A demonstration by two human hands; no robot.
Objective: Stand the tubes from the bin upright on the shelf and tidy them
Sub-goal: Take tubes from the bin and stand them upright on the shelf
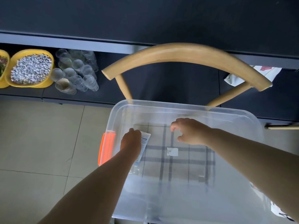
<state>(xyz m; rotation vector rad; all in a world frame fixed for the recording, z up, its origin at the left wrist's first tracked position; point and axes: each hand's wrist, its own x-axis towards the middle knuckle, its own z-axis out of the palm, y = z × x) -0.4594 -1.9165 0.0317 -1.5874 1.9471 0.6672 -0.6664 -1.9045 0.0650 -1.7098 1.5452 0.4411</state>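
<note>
A clear plastic bin (pixel 239 117) with an orange handle sits on a chair with a checked cushion showing through its floor. Both my hands reach into it. My left hand (pixel 131 141) lies over a white tube (pixel 144 143) with blue print at the bin's left side, its fingers curled down onto the tube's upper end. My right hand (pixel 188 131) hovers in the middle of the bin, fingers loosely curled, holding nothing. The dark shelf (pixel 145 88) runs behind the chair.
The chair's curved wooden backrest (pixel 186 53) rises between bin and shelf. On the shelf's left stand yellow bowls of pebbles (pixel 30 68) and several clear cups (pixel 77 71). A white bag (pixel 252 75) lies at the right. Tiled floor spreads to the left.
</note>
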